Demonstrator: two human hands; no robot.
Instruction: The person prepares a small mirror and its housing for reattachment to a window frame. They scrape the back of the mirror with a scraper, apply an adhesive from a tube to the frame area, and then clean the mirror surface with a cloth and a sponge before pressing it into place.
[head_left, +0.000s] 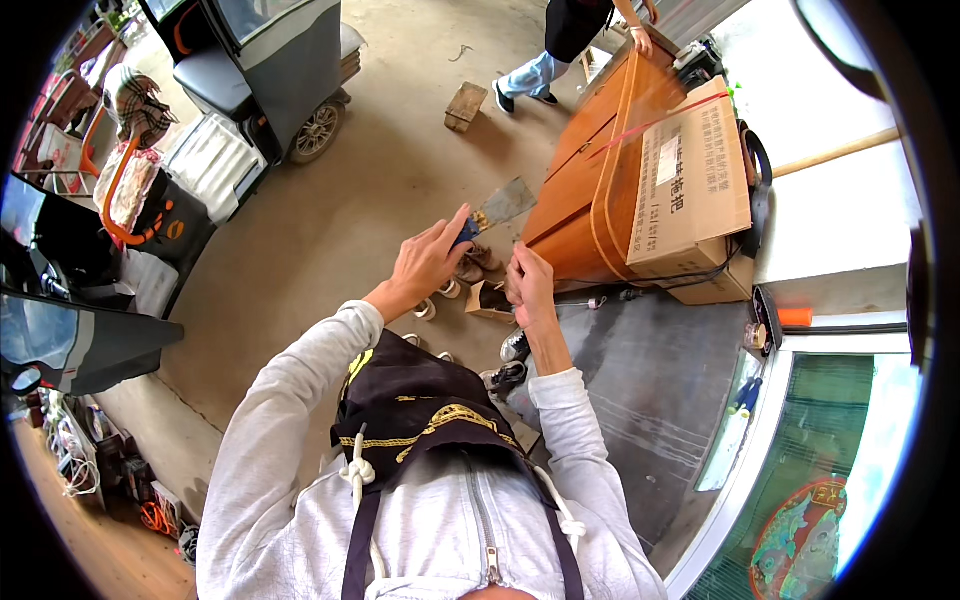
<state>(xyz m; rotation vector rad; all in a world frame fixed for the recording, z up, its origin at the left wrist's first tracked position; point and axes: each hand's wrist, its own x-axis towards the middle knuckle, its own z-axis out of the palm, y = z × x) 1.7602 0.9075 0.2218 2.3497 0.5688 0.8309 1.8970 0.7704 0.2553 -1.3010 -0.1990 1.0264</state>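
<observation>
In front of my chest my left hand (428,262) is closed on a putty knife. Its blue handle (467,233) shows beside my fingers, and the wide grey metal blade (508,203) points away to the upper right. Yellowish bits sit where the blade meets the handle. To the right, my right hand (530,287) is closed with the fingers curled in, apart from the putty knife. Whatever those fingers hold, if anything, is hidden. Just beyond it stands an orange-brown wooden cabinet (565,205).
A cardboard box (690,190) leans against the cabinet. Shoes (470,268) and a small open carton (490,300) lie on the floor below my hands. A wooden block (464,107) sits farther off. Another person (535,75) stands by the cabinet's far end. A three-wheeled vehicle (265,75) is at left.
</observation>
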